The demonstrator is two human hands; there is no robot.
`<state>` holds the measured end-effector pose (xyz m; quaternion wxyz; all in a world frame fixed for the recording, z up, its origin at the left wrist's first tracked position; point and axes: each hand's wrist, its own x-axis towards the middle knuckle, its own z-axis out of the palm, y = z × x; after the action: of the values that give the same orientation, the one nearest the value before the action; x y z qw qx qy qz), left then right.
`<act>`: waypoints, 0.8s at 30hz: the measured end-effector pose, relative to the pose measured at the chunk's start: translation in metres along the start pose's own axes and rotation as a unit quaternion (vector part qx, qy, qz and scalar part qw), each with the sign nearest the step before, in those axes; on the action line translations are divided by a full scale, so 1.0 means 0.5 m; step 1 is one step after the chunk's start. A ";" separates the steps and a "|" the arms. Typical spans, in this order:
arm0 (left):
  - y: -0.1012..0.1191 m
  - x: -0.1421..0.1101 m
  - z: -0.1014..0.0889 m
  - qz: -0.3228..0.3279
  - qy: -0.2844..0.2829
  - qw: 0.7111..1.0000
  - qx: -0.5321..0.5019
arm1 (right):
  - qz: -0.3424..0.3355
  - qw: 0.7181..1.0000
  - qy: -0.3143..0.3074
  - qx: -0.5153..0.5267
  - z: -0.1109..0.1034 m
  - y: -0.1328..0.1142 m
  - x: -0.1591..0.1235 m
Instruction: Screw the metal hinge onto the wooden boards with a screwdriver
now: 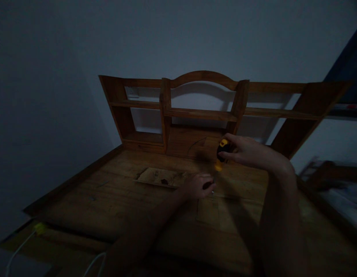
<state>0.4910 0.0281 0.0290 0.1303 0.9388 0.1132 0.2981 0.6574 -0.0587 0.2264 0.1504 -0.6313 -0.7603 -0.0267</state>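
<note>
My right hand (241,150) is wrapped around the black and yellow handle of a screwdriver (223,151), held upright above the wooden desk (123,200). Below it, my left hand (197,185) rests low over the desktop with its fingers pinched together. What they hold is hard to make out in the dim light; a small shiny tip (212,192) shows by the fingertips. Just behind the left hand lies a flat, worn strip of board (158,177). A paler square piece (207,211) is in front of that hand.
A wooden shelf unit (201,114) with an arched top stands along the back of the desk, against the wall. Small thin items (103,184) lie on the left side. A white cable (21,248) with a yellow end (39,229) is at the front left.
</note>
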 end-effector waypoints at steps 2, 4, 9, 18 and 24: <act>0.001 0.000 -0.001 0.004 0.003 1.000 -0.006 | 0.000 1.000 -0.001 0.004 0.001 -0.003 0.000; 0.002 0.000 -0.001 0.003 0.004 1.000 -0.008 | 0.008 1.000 0.009 0.000 0.005 -0.008 0.003; 0.004 0.002 0.002 -0.003 0.003 1.000 -0.006 | 0.022 0.999 0.033 -0.002 0.012 -0.016 0.008; 0.006 0.003 -0.002 -0.005 -0.001 1.000 -0.006 | -0.001 1.000 0.026 0.017 0.010 -0.011 0.010; 0.007 0.003 -0.004 0.002 0.000 1.000 -0.009 | -0.018 0.999 0.034 0.003 0.013 -0.008 0.011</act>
<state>0.4917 0.0257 0.0326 0.1384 0.9379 0.1080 0.2992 0.6512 -0.0530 0.2224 0.1775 -0.6155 -0.7664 -0.0481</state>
